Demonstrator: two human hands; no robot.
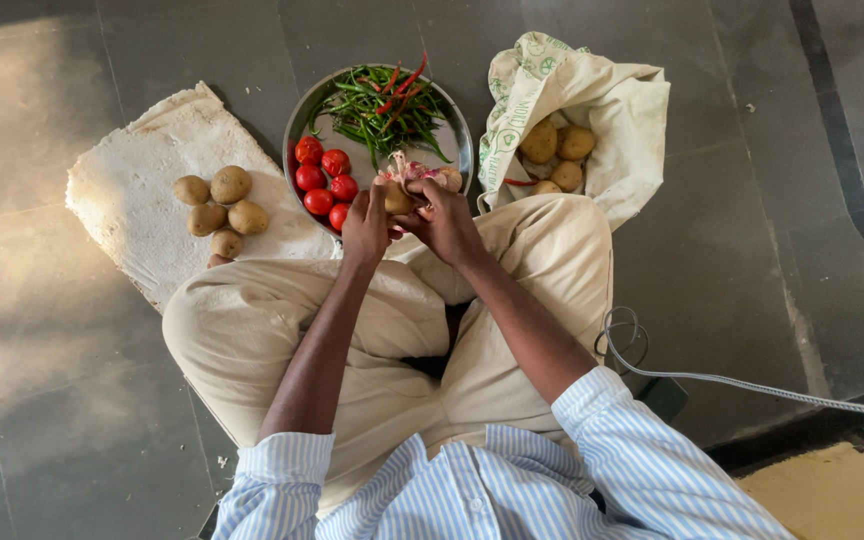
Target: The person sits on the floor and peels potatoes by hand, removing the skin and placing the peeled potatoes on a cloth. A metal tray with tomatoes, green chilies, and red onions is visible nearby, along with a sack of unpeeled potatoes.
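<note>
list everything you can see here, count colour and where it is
potatoes on mat: five, brown, on the pale mat
mat: one, off-white, on floor at left
steel plate: one, silver, centre
tomatoes: about six, red, plate's left side
green chillies: a heap, green with a few red, plate's far side
cloth bag: one, cream with green print, right of plate
potatoes in bag: about four showing, brown
cable: one, grey, floor at right
small vegetable: one, pale brown with pinkish skins, between both hands
left hand: grip on the small vegetable
right hand: grip on it too

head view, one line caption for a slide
Seated cross-legged, left hand and right hand hold an onion over a steel plate.
</note>
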